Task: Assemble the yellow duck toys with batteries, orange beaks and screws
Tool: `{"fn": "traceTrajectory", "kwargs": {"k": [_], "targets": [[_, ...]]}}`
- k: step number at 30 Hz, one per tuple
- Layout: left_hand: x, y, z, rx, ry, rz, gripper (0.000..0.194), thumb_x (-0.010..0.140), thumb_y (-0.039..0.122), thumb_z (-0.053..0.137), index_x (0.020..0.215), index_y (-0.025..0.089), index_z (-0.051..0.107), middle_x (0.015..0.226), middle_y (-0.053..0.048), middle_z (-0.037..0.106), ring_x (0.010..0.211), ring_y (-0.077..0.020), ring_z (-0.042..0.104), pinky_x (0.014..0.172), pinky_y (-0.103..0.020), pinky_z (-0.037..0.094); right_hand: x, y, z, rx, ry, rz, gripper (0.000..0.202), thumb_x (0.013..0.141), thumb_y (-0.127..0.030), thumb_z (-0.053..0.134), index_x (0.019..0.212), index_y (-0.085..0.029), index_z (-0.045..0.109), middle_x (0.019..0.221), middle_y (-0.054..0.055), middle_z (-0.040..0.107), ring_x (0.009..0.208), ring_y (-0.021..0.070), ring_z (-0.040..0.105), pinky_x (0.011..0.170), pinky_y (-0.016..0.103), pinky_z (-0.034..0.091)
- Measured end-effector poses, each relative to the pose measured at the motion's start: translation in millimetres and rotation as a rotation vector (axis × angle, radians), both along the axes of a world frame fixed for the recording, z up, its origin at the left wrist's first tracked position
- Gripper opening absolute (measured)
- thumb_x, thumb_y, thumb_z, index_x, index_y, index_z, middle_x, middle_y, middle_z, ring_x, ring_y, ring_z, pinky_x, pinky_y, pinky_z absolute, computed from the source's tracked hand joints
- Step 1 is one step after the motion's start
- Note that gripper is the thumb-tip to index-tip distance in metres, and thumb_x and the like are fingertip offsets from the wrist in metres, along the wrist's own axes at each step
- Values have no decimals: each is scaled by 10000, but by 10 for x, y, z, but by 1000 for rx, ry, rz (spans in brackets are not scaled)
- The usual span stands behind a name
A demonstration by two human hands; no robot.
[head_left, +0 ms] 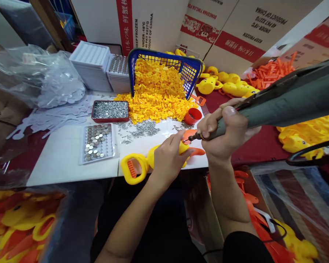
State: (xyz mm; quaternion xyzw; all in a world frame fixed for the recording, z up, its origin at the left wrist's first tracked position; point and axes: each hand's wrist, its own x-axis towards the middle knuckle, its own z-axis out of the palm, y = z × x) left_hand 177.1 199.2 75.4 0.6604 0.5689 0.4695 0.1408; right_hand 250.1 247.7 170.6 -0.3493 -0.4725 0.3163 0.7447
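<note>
My left hand (170,155) is closed around the head end of a yellow plastic duck toy (135,168), pressing it to the white tabletop near the front edge. The toy has a looped handle with an orange trigger (132,169) and orange bill-like parts (196,151) at its right end. In my right hand (226,133) is a grey-green power screwdriver (290,95), held slanting down to the left. Its bit tip meets the toy right by my left fingers. The exact contact point is partly hidden by those fingers.
Behind stands a tipped blue basket (192,78) spilling small yellow parts (159,106). A red tray of screws (111,110), loose screws (145,130), a tray of button cells (97,144) and a red cup (193,116) lie around. Yellow ducks (208,84) sit behind right; cartons (159,25) wall the back.
</note>
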Motion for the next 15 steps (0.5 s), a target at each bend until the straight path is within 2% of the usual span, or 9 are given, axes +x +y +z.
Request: {"fn": "traceTrajectory", "kwargs": {"k": [3, 8, 12, 15], "targets": [[-7, 2, -1, 28, 2, -5, 497, 779, 360, 855, 1206, 216, 644, 1074, -52, 780, 924, -217, 750, 683, -265, 555, -1, -8, 5, -2, 12, 6, 131, 761, -304, 693, 746, -250, 575, 405, -111, 374, 285, 80, 299, 326, 239, 227], [-13, -3, 25, 34, -7, -17, 460, 788, 315, 848, 1189, 201, 653, 1108, -49, 757, 974, -214, 732, 683, -262, 555, -18, -10, -31, -25, -7, 16, 227, 754, -379, 739, 720, -265, 545, 396, -115, 385, 281, 85, 302, 332, 250, 233], [-29, 3, 75, -40, 28, 3, 483, 815, 312, 810, 1256, 239, 626, 1161, -49, 700, 936, -201, 714, 566, -239, 500, -63, -2, -87, -12, -40, 44, 296, 731, -434, 781, 700, -269, 537, 399, -115, 409, 287, 85, 323, 333, 251, 252], [-46, 17, 100, -103, 45, 15, 542, 807, 311, 804, 1307, 276, 596, 1162, -44, 662, 883, -190, 698, 506, -226, 451, -58, 35, -116, -19, -96, 143, 355, 745, -452, 794, 635, -241, 530, 420, -96, 425, 306, 79, 361, 340, 250, 297]]}}
